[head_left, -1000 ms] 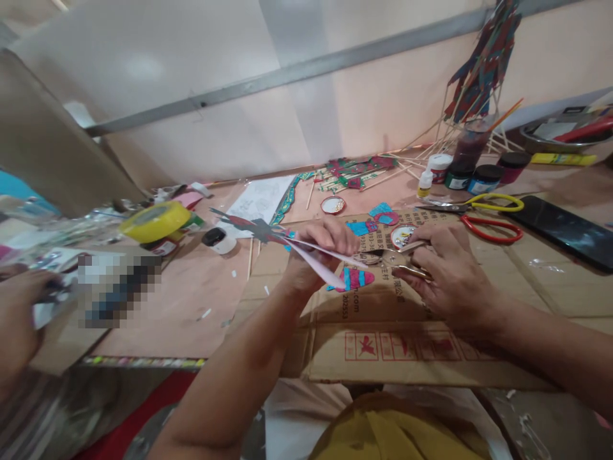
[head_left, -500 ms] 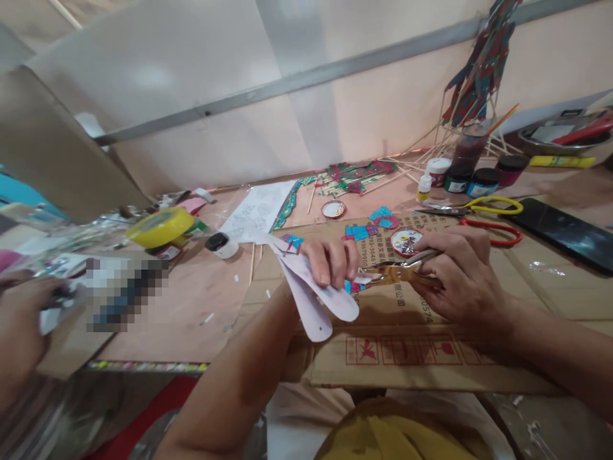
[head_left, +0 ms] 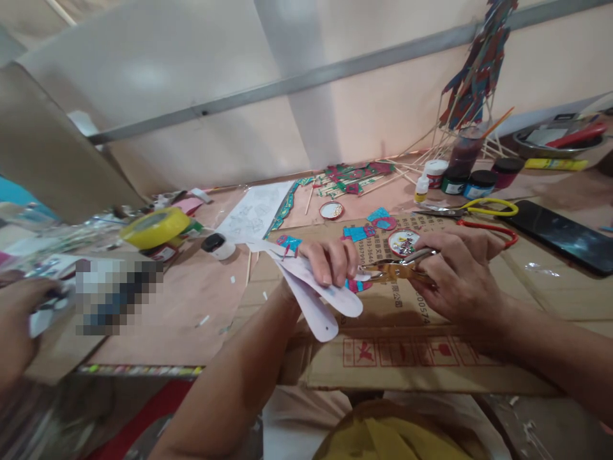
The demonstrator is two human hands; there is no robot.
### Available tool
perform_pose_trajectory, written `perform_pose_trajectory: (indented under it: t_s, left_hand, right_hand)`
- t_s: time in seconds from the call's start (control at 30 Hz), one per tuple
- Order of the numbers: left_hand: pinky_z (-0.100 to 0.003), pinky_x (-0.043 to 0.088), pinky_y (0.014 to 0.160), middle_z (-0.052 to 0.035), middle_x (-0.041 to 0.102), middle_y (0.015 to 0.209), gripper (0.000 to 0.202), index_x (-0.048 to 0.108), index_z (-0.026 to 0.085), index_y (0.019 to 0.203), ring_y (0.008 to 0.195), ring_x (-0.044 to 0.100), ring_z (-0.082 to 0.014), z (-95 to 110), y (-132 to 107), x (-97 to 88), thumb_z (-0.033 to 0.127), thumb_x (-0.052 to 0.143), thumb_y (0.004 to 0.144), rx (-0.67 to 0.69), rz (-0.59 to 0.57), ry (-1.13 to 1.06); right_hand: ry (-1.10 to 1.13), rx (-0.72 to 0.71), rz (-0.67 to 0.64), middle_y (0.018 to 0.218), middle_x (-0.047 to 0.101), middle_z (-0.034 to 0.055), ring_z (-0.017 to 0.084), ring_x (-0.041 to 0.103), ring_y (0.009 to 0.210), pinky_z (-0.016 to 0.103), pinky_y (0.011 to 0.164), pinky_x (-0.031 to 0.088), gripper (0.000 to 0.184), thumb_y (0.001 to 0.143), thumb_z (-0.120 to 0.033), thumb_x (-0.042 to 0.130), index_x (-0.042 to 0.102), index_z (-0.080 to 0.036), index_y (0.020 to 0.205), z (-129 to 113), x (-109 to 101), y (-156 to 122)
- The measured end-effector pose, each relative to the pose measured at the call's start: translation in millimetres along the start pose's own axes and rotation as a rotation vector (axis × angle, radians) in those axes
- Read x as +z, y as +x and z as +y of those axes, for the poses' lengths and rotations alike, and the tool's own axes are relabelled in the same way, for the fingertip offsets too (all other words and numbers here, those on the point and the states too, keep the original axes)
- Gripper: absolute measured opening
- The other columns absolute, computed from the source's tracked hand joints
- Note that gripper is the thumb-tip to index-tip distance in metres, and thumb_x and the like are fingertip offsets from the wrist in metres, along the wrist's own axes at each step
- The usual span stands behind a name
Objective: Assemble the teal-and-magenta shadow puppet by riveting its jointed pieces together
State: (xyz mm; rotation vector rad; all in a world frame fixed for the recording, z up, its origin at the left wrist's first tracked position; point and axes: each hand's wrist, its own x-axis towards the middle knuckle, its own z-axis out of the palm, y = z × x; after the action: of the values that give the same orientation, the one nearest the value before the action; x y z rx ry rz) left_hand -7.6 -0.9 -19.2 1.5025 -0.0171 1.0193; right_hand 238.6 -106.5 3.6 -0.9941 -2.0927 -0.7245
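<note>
My left hand (head_left: 330, 260) is closed on white paper cut-outs (head_left: 318, 313), rounded strips that fan out below and to the left of the fingers. One strip has a small dark hole near its rounded end. In my right hand (head_left: 457, 268) is a pair of metal punch pliers (head_left: 395, 271), gripped by the handles. Its jaws meet a white paper tip that sticks out right of my left fingers; whether they are fully closed on it is unclear. Painted blue and pink cut-outs (head_left: 357, 233) lie behind and partly under my hands, beside a small dish of metal fasteners (head_left: 403, 243).
Cardboard (head_left: 421, 377) covers the table under my hands. Scissors (head_left: 479, 209), a phone (head_left: 565, 236) and paint jars (head_left: 480, 186) sit to the right. Left are yellow tape (head_left: 156, 229) and a black-capped bottle (head_left: 218, 246). Another person's hand (head_left: 23, 313) works at far left.
Both hands keep their grips at nearly the same place. The white strips have shifted slightly right, and the view has moved a little.
</note>
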Motion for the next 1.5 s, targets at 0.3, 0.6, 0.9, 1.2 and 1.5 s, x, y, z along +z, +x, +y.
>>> perform_pose_trajectory:
  t_s: [0.3,0.6,0.9,1.2,1.5]
  left_hand:
    - [-0.029,0.041,0.044,0.0022,0.031,0.032,0.059,0.048,0.025,0.034,0.037,0.04,-0.0135,5.4,7.0,15.0,0.065,0.084,0.057,0.105,0.126,0.028]
    - [-0.029,0.042,0.047,0.0019,0.039,0.034,0.045,0.058,0.026,0.042,0.038,0.043,-0.0129,5.5,14.5,18.9,0.053,0.085,0.066,0.138,0.002,-0.046]
    - [-0.027,0.044,0.054,0.003,0.051,0.046,0.014,0.077,0.034,0.074,0.046,0.048,-0.0121,2.8,12.0,24.3,0.045,0.086,0.07,0.202,0.025,-0.021]
    - [-0.028,0.048,0.056,0.0005,0.053,0.048,0.032,0.069,0.026,0.056,0.052,0.054,-0.0142,4.1,8.7,43.6,0.05,0.087,0.067,0.033,0.261,-0.043]
    - [-0.029,0.053,0.068,-0.0002,0.065,0.07,0.022,0.073,0.024,0.069,0.072,0.061,-0.0154,8.1,2.2,58.4,0.032,0.092,0.062,-0.156,0.44,-0.076]
  right_hand:
    - [-0.08,-0.059,-0.037,0.103,0.067,0.0077,0.024,0.054,0.094,0.041,0.084,0.036,0.012,0.089,-0.02,0.065,0.055,-0.022,0.083,3.3,-7.1,2.2]
    - [-0.11,-0.05,-0.026,0.102,0.072,0.0079,0.022,0.059,0.093,0.04,0.083,0.034,0.015,0.089,-0.016,0.062,0.05,-0.021,0.083,10.4,-6.9,4.1]
    - [-0.144,-0.004,-0.077,0.092,0.07,0.0042,0.022,0.056,0.089,0.038,0.082,0.031,0.028,0.094,-0.011,0.053,0.057,-0.021,0.12,7.8,-5.3,8.8]
    - [-0.157,-0.031,-0.214,0.084,0.068,0.005,0.022,0.049,0.082,0.036,0.074,0.028,0.018,0.095,-0.018,0.052,0.069,-0.022,0.098,18.3,-5.2,12.5]
    - [-0.008,0.066,-0.427,0.079,0.067,0.0067,0.02,0.053,0.075,0.033,0.069,0.03,0.019,0.094,-0.016,0.052,0.07,-0.019,0.087,25.4,7.7,4.2]
